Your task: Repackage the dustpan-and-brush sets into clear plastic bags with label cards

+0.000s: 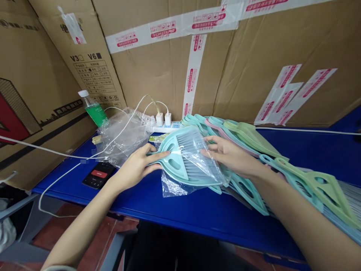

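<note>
My left hand (141, 163) is closed around the handle end of a light-blue hand brush (172, 154), which lies against a matching dustpan (166, 177). A clear plastic bag (201, 156) covers the grey bristles and most of the dustpan, and part of it hangs loose below. At the bristle end, my right hand (228, 152) pinches the bag with its fingers. Beside and beneath my right forearm lie more brushes (303, 184) in blue and green. Behind it is a row of dustpans (248, 135) in blue, pink and green.
Crumpled clear bags (121, 131) lie at the left, near a bottle with a green label (94, 109) and a black phone (98, 175). White chargers (163, 119) sit in a power strip (169, 128). A white cable (62, 175) crosses the blue table (175, 210). Large cardboard boxes (158, 67) stand behind.
</note>
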A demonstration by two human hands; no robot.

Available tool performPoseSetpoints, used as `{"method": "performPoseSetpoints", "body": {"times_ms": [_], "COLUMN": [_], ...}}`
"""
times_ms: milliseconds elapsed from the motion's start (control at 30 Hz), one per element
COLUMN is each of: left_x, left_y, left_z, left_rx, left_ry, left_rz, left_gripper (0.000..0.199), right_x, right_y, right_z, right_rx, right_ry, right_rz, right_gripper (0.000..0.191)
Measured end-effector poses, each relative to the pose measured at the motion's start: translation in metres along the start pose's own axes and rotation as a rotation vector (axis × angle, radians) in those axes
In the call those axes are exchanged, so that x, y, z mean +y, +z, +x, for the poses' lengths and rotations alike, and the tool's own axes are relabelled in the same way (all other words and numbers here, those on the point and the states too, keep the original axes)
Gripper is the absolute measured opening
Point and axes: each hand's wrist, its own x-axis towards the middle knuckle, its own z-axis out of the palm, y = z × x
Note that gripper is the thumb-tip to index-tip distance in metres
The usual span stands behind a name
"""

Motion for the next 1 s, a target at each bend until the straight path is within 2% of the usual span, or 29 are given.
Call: {"method": "performPoseSetpoints", "body": {"times_ms": [133,300,433,533,567,633,667,700,833,900,1000], "left_x": [0.001,-0.001,-0.001,0.009,0.015,0.026,0.030,0.034,0.032,0.023,0.006], "left_y": [0.004,0.004,0.002,0.002,0.004,0.010,0.015,0.020,0.032,0.028,0.013], "left_z": [0.000,0.003,0.002,0.003,0.004,0.008,0.011,0.014,0.024,0.025,0.021], "left_rx": [0.034,0.023,0.130,0.194,0.165,0.027,-0.040,-0.080,-0.090,-0.100,-0.107], "left_ry": [-0.013,-0.033,-0.027,0.025,0.074,0.179,0.199,0.199,0.210,0.229,0.254], "left_rz": [0.028,0.030,0.105,0.132,0.133,0.174,0.229,0.293,0.485,0.540,0.611], "left_gripper": [0.041,0.038,0.032,0.033,0.034,0.048,0.055,0.053,0.053,0.051,0.049], "right_x": [0.001,0.001,0.002,0.003,0.003,0.004,0.004,0.005,0.007,0.008,0.010], "right_y": [-0.002,-0.005,-0.004,0.001,0.002,0.005,0.005,0.005,-0.001,-0.007,-0.015], "right_z": [0.000,-0.001,0.001,0.004,0.005,0.005,0.005,0.005,0.006,0.007,0.008], "right_rx": [0.052,0.023,0.072,0.143,0.153,0.141,0.128,0.116,0.118,0.138,0.188], "right_ry": [-0.055,-0.052,0.005,0.019,0.022,0.026,0.026,0.025,-0.004,-0.048,-0.115], "right_rz": [-0.049,-0.044,0.012,0.069,0.086,0.115,0.123,0.127,0.108,0.087,0.086], "right_gripper": [0.040,0.039,0.040,0.040,0.040,0.040,0.041,0.043,0.042,0.042,0.042]}}
